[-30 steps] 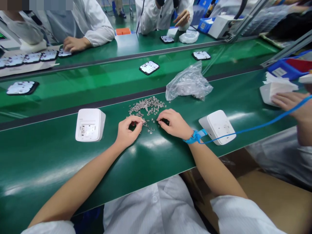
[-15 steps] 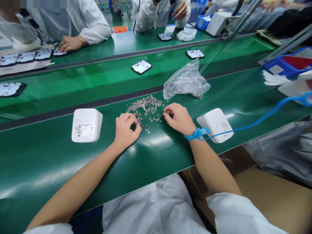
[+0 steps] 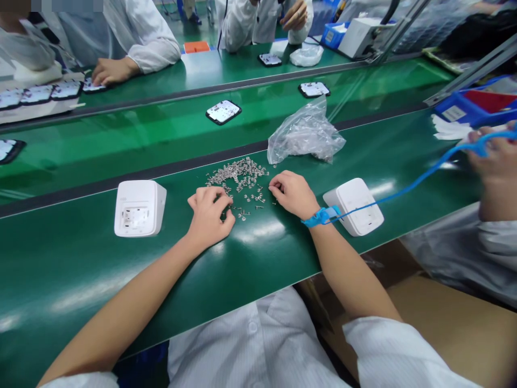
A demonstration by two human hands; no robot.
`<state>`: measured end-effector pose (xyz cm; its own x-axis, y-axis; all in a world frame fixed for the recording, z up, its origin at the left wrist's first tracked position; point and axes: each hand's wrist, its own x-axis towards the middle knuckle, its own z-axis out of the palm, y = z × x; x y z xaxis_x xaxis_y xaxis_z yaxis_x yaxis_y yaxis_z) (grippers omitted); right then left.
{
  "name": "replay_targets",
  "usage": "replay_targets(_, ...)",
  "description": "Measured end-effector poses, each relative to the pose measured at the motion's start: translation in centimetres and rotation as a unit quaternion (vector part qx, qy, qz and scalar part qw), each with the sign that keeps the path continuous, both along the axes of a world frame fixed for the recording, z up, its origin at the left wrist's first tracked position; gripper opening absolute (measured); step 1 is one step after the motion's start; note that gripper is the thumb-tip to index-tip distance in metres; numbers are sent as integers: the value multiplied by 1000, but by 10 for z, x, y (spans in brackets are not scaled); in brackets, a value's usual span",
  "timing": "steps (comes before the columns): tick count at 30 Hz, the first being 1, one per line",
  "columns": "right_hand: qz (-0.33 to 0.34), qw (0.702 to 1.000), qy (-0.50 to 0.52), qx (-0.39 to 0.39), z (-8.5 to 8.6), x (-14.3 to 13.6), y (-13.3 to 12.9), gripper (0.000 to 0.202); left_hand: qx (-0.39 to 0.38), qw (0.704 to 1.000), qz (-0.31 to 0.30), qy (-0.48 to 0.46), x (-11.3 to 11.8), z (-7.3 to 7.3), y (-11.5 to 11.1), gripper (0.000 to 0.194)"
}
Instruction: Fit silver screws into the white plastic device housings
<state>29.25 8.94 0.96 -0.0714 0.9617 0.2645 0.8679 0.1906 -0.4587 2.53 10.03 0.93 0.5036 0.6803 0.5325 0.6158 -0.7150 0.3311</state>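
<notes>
A loose pile of small metal parts (image 3: 238,173) lies on the green table (image 3: 258,258). At its left edge is my left hand (image 3: 210,218), fingers curled and slightly apart, with nothing visible between them. My right hand (image 3: 293,193) rests at the pile's right edge, thumb and index finger pinched together; whatever they hold is too small to make out. A blue strap with a cord circles my right wrist. One white housing (image 3: 139,209) stands to the left of my left hand, and another white housing (image 3: 359,207) is just right of my right wrist.
Behind the pile lies a clear plastic bag (image 3: 306,134). Circuit boards (image 3: 223,111) sit on the green conveyor (image 3: 161,129). A person's hand (image 3: 498,161) reaches in at the right, near a blue bin (image 3: 452,112). People in white sleeves work across the line.
My left thumb and index finger have moved apart. Boards on the conveyor have shifted left. Another person's hand has come into view at the right.
</notes>
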Motion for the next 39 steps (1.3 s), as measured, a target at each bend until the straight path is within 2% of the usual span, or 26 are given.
replay_targets(2,9,1000,2,8,5,4,-1,8,31,995,-70,69,0,2,-3,21)
replay_targets(5,116,992,41,5,13,3,-5,5,62,974,-143,165,1,4,-7,28)
replay_targets(7,175,984,43,2,14,-1,-6,8,69,971,-139,181,1,4,-8,28)
replay_targets(9,195,981,21,-1,10,-5,-5,5,69,975,-123,174,1,4,-8,26)
replay_targets(14,196,980,17,27,2,-8,-3,12,73,978,-122,153,0,3,-6,22)
replay_targets(18,213,966,107,97,14,-15,-9,10,61,989,-109,85,0,4,-6,23)
replay_targets(21,234,947,177,134,24,-31,-17,9,0,994,-102,32,0,5,-5,37)
replay_targets(24,235,930,236,157,26,-51,-24,8,-81,989,-127,-8,0,5,-3,48)
replay_targets(27,219,921,276,163,21,-64,-28,7,-115,982,-149,-34,-1,5,-2,39)
replay_targets(32,194,914,324,149,15,-66,-29,12,-130,976,-154,-76,-2,4,0,45)
replay_targets(35,197,910,335,142,15,-64,-28,16,-132,975,-148,-96,-3,2,2,47)
replay_targets(39,205,908,336,141,14,-67,-29,17,-122,972,-171,-106,-3,-1,4,52)
